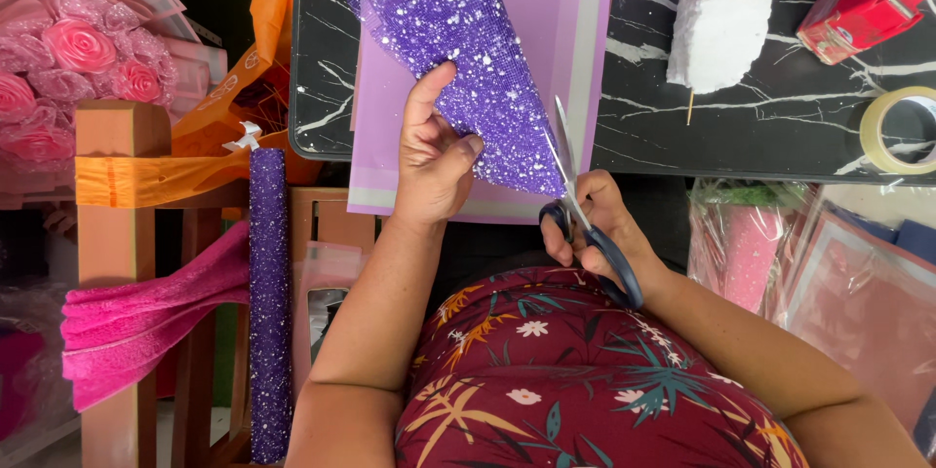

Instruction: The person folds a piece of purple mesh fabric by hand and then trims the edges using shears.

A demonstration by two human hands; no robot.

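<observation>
Left hand [434, 161], fingers pinched on a purple glitter mesh sheet [468, 49]; right hand [595, 229], fingers closed through the handles of blue scissors [585, 214] cutting its edge above the marbled surface [760, 127].

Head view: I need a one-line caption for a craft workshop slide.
Left hand holds purple glitter mesh while right hand cuts it with blue-handled scissors above a lilac sheet on a black marbled table.

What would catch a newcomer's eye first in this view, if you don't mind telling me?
Probably the glittery purple mesh sheet at top centre, pinched by the left hand over a lilac paper sheet. Next, the blue-handled scissors in the right hand, blades at the mesh's lower edge. At far left sits a pink fabric rose bouquet.
</observation>
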